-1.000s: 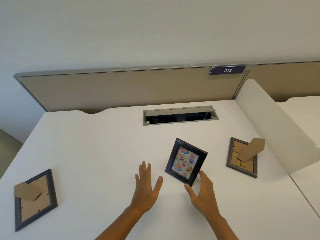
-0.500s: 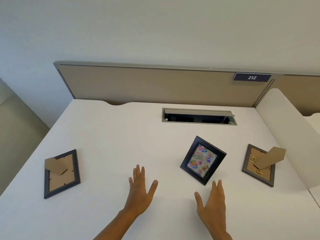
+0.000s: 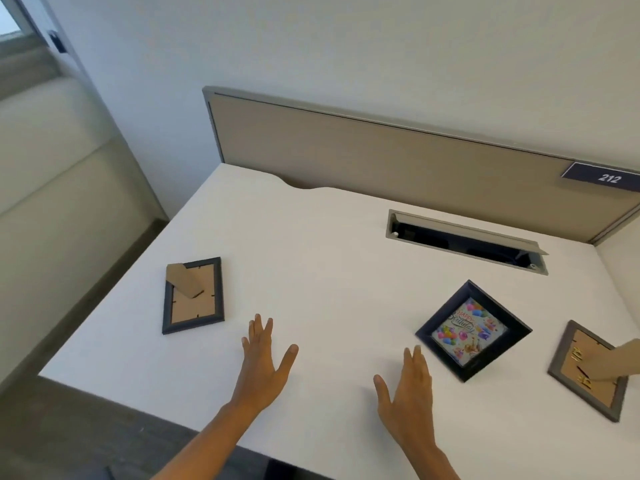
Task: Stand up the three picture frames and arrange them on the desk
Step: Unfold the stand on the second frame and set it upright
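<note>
- The desk (image 3: 311, 244) has a plain white top with no pattern.
- The left picture frame (image 3: 194, 295) has a dark blue-grey border around a tan cardboard back and stand.
- The middle picture frame (image 3: 473, 330) is black, around a pale card printed with many-coloured balloons and script lettering.
- The right picture frame (image 3: 588, 370) is grey, with a tan back and small gold fittings.
- The far partition (image 3: 381, 157) is beige, edged in grey.
- The sign (image 3: 604, 176) is navy with white numerals "212".
- The cable tray (image 3: 465, 241) is grey-rimmed, black inside.
- The wall (image 3: 346, 46) is off-white.
</note>
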Motion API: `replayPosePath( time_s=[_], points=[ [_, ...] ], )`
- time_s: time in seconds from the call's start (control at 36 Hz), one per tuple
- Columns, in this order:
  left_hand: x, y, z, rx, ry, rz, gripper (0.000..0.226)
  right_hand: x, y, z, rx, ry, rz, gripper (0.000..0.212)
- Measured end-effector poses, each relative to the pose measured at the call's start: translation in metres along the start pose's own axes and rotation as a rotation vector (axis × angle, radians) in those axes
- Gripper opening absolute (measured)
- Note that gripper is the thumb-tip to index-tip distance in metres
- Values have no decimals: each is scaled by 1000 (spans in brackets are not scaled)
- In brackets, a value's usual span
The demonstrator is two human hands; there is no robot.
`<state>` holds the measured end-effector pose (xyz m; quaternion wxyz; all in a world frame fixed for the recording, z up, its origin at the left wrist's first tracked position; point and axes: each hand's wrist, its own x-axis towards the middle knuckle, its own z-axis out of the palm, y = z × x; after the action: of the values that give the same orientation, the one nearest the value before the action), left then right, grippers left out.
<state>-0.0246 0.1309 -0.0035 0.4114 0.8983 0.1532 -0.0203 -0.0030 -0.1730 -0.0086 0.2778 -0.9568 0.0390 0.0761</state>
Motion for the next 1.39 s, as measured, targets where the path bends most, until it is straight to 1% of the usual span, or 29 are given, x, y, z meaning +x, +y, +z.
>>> replayPosePath(
  time_s=[0.17,0.31,0.5,0.58,0.64,0.72,0.86,0.94,1.17,1.28,1.39],
  points=[
    [0,-36,-29,5,88,-81,80,12,-48,24,-9,-68,-160,86],
    [-1,-65,-52,-22,140,-180,94,20,-92,49,-7,-136,-262,84],
    [2,-92,-83,-78,231,-308,97,29,-157,88,-46,-267,-379,82],
    [5,-101,-98,-93,289,-332,89,31,-186,103,-50,-309,-410,80],
    [7,-106,-108,-125,371,-314,77,32,-207,112,-43,-347,-407,79],
    [11,-111,-122,-199,470,-326,66,34,-237,125,-8,-406,-393,79],
    [23,-119,-137,-197,493,-365,49,38,-279,148,103,-491,-331,77],
    [32,-124,-141,-176,466,-412,51,42,-293,161,141,-523,-303,75],
    [50,-128,-138,-266,455,-527,57,45,-312,178,239,-544,-176,74],
    [53,-123,-136,-312,482,-524,53,47,-315,180,265,-537,-139,74],
    [55,-119,-139,-407,507,-554,49,47,-318,180,289,-513,-109,76]
  ],
)
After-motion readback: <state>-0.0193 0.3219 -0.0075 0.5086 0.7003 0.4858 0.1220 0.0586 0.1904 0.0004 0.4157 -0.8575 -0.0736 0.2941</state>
